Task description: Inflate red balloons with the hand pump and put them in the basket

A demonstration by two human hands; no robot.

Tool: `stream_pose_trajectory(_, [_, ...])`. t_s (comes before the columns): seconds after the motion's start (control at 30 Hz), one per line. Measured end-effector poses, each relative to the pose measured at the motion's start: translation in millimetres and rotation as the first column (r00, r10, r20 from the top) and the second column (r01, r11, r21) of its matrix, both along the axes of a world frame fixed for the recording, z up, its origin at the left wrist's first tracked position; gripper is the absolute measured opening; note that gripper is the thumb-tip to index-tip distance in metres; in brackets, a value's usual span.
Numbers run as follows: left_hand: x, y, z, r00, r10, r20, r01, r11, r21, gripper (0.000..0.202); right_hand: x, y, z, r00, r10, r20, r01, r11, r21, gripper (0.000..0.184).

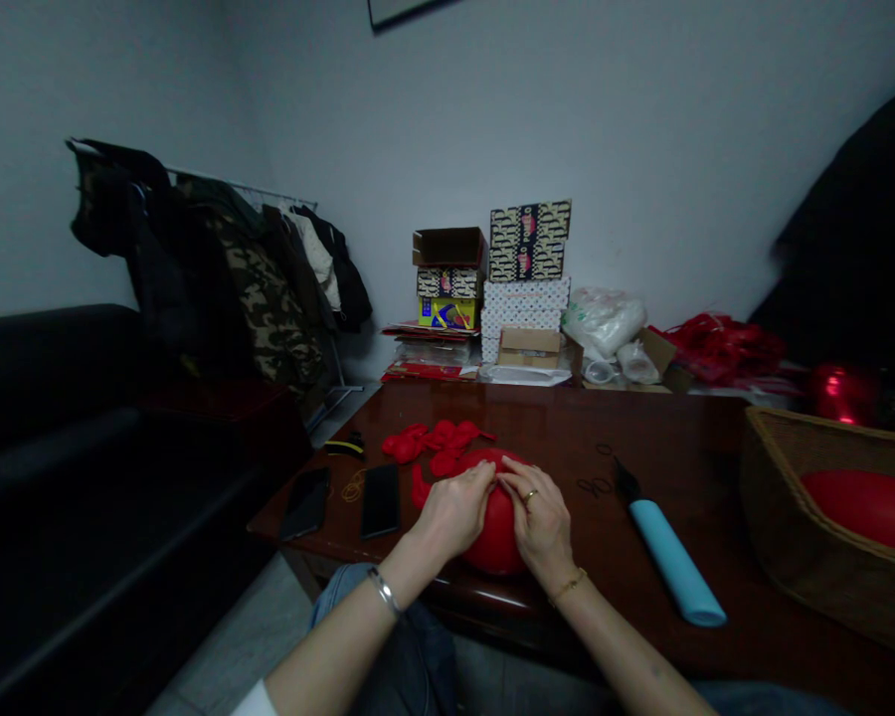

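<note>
An inflated red balloon [496, 542] is at the table's front edge, between my two hands. My left hand [456, 509] is closed, its thumb and fingers pinched together at the top of the balloon. My right hand [543, 517], with a ring on one finger, is pinched at the same spot, fingertips nearly meeting the left ones. The balloon's neck is hidden by my fingers. Just behind lies a pile of flat red balloons [447, 436]. A light blue hand pump [675, 562] with a black nozzle lies to the right of my right hand.
Two dark phones [380, 500] lie at the left, with yellow rubber bands [353, 485] between them. Dark bands [595, 486] lie near the pump. At right, a wicker basket [776, 537] holds a red balloon [869, 505]. Stacked boxes [526, 303] stand along the wall.
</note>
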State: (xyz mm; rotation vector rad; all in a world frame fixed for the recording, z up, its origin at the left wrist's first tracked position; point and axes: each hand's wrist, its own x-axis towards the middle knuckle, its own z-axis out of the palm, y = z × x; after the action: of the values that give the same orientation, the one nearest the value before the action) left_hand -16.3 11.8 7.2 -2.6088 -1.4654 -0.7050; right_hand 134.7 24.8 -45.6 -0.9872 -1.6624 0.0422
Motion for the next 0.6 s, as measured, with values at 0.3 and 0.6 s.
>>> stream_pose_trajectory(0.3, [-2.5, 1.6, 0.8, 0.999, 0.04, -0.03, -0.04, 0.999, -0.019, 0.022, 5.2, -1.4, 17.3, 0.947, 0.252, -0.2, -0.295, 0.927, -0.23, 0.019])
stream_pose_trajectory(0.6, [2.0, -2.3, 6.3, 0.998, 0.042, -0.042, -0.044, 0.998, -0.047, 0.018, 24.8, 0.3, 25.7, 0.877, 0.455, -0.157, -0.477, 0.782, -0.401, 0.016])
